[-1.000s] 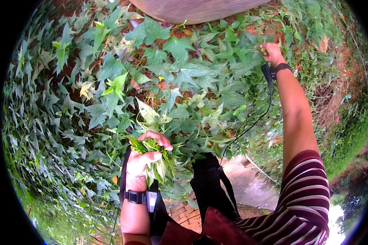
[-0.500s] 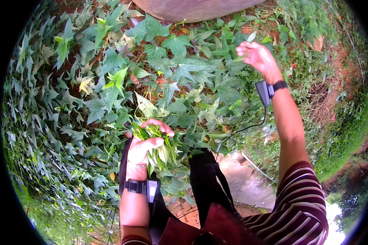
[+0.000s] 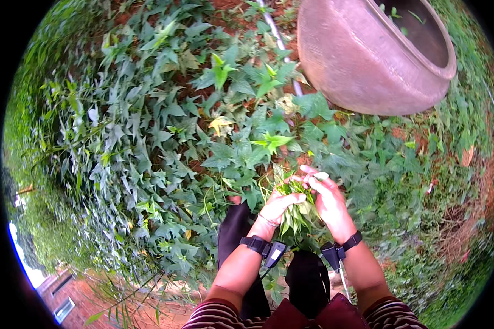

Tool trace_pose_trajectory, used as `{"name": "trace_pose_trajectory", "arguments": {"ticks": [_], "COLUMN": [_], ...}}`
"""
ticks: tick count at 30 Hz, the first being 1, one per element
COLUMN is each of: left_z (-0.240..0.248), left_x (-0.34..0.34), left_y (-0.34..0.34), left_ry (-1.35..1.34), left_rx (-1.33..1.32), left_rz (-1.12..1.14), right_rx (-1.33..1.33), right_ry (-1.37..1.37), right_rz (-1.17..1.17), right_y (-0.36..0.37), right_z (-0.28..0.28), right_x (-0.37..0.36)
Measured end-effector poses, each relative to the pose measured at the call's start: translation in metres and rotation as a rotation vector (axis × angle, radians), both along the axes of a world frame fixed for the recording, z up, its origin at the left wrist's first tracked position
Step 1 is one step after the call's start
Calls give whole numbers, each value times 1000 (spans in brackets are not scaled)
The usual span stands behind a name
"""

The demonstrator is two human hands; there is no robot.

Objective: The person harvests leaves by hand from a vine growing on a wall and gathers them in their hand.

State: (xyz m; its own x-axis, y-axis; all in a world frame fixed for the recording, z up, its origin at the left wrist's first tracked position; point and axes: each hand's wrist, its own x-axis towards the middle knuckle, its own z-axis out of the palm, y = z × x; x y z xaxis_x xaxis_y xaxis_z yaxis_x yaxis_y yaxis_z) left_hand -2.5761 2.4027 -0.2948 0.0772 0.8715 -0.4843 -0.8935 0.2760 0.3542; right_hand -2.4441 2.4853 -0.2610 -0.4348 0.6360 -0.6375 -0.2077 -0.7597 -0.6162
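A bunch of freshly picked leafy green shoots is gripped in my left hand, the thumb lying across its stems. My right hand has its fingers bent in against the top of the bunch. A small pale leaf shows at the right fingers, which are closed around it; the bunch partly hides their tips. Below and around both hands spread low vines with pointed, lobed leaves.
A large brownish clay pot lies tilted at the far right, some green leaves in its mouth. A pale pipe runs beside it through the vines. At the lower left stands a brick wall.
My right hand has come down from the far right to the bunch in my left hand. The view has swung left, bringing much more of the clay pot into sight.
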Motion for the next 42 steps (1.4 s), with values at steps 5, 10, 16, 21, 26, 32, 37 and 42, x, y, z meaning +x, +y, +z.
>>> {"name": "trace_pose_trajectory", "arguments": {"ticks": [5, 10, 16, 21, 26, 32, 37, 42], "left_z": [5, 16, 17, 11, 0, 1, -3, -13], "left_x": [-19, -36, -74, -88, -106, -117, -126, -120], "left_y": [-5, -3, -13, -12, -24, -29, -30, -26], "left_ry": [48, -23, -141, -33, -28, -101, -166, -72], "left_rx": [-72, -117, -164, -6, -30, -178, -263, -279], "left_rz": [108, 178, 323, 327, 321, 397, 427, 408], "right_rx": [141, 378, 975, 630, 592, 243, 1237, 1258], "right_ry": [-60, -182, -272, -268, -206, -471, -645, -707], "right_rz": [92, 249, 812, 560, 293, 258, 132, 367], "right_y": [2, 6, 14, 58, 133, 179, 199, 232], "right_z": [-9, -5, 37, 34, -3, -62, -84, -71], "right_x": [-30, -48, -82, -108, -213, -304, -331, -358]}}
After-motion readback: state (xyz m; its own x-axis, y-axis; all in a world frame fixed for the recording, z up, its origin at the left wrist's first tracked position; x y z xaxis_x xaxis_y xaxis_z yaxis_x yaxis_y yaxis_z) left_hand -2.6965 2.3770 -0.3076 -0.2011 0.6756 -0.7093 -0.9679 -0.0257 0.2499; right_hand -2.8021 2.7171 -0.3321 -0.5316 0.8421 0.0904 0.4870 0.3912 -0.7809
